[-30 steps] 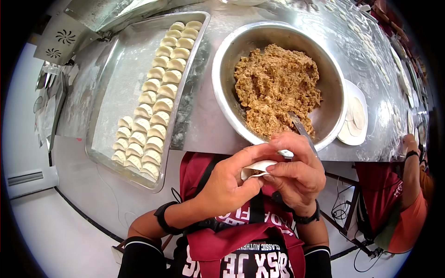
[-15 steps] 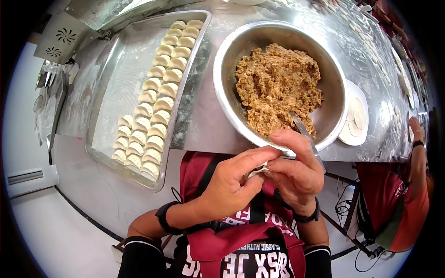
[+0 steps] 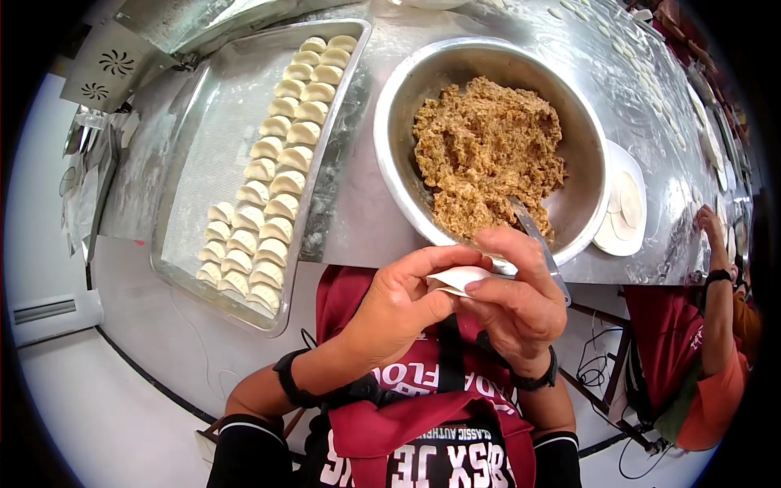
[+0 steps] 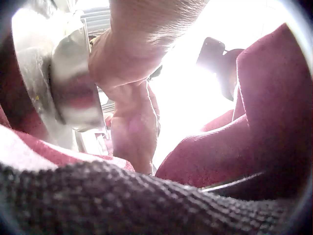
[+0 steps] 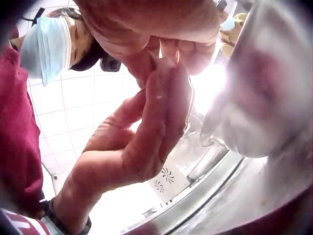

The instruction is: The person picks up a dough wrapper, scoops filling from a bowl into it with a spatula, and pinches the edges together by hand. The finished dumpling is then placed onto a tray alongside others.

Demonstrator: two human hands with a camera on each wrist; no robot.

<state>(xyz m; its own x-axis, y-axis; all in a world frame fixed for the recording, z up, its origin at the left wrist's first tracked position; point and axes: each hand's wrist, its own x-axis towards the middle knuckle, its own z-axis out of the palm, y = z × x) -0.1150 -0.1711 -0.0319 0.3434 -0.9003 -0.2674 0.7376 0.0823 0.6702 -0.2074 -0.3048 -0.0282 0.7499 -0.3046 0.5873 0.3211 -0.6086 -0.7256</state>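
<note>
A folded dumpling (image 3: 460, 279) of white dough is between both hands, in front of the bowl's near rim. My left hand (image 3: 390, 313) pinches one end between thumb and forefinger. The right hand (image 3: 521, 305) pinches the other end, its fingers curled over the edge. In the wrist views the hands themselves mostly hide the dough. Just beyond them a steel bowl (image 3: 389, 154) holds a brown minced filling (image 3: 488, 146). A flat metal spreader (image 3: 533, 228) stands in the filling, its lower part passing behind the right hand.
On the left, a metal tray (image 3: 183, 187) bears rows of finished dumplings (image 3: 281, 179). A white plate (image 3: 637, 167) with round dough wrappers (image 3: 625, 199) stands right of the bowl. Pieces of dough lie on the floured steel table (image 3: 346, 163). Another person's arm (image 3: 716, 252) reaches in at far right.
The dough wrapper was open like a pocket a second ago; its edges are now folded together. Both hands stayed in nearly the same place, fingers shifting along the edge.
</note>
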